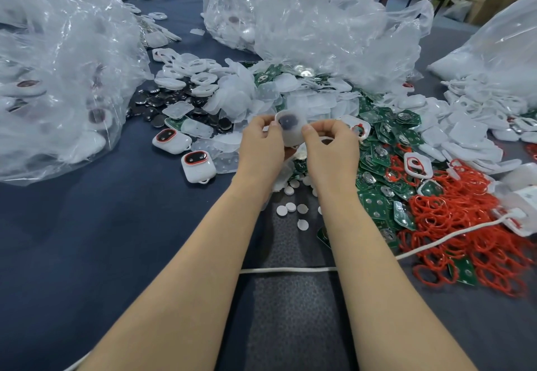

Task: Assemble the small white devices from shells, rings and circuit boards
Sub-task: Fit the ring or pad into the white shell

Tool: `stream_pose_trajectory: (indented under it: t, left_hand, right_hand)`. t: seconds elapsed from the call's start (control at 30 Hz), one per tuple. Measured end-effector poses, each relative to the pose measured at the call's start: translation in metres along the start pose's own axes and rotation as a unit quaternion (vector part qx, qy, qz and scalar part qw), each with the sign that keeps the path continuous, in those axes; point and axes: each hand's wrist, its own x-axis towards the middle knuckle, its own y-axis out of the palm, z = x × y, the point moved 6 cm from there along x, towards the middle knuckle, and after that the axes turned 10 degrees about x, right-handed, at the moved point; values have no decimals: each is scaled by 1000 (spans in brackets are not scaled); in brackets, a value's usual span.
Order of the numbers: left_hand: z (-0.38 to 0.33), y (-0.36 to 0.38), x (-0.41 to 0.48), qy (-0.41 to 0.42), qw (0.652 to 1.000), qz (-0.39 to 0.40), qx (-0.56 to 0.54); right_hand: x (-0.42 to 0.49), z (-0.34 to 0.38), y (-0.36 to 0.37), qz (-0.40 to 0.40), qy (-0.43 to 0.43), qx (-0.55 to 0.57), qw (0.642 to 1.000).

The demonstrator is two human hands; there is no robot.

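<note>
The left hand (pixel 263 145) and right hand (pixel 331 150) together pinch a translucent white rounded-square shell (pixel 291 128) with a dark round patch (what the patch is cannot be told), held between them above the blue-covered counter (pixel 87 225). Just left of the left hand lie two finished white devices with red-ringed windows (pixel 171 138). Right of the right hand spread green circuit boards (pixel 377 164), then thin red rings (pixel 465 225) farther out.
</note>
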Motion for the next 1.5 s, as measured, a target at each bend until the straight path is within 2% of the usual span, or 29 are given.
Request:
stream_pose_trajectory:
  t: [0.33, 0.53, 0.77, 1.2, 1.5]
  left_hand:
    - [1, 3, 0, 18, 1000, 2, 14]
    - [0, 2, 0, 33, 999, -6, 21]
    - [1, 1, 1, 21, 1000, -7, -8]
    - [1, 2, -1, 28, 999, -4, 31]
    - [-2, 1, -1, 47, 996, -15, 69]
  right_hand:
    - [-2, 1, 2, -11, -24, -37, 999]
    - [-5, 8, 2, -20, -74, -56, 996]
    - [0, 2, 1, -7, 30, 77, 997]
    - [-4, 4, 3, -8, -53, -64, 997]
    - [-4, 6, 5, 0, -75, -61, 995]
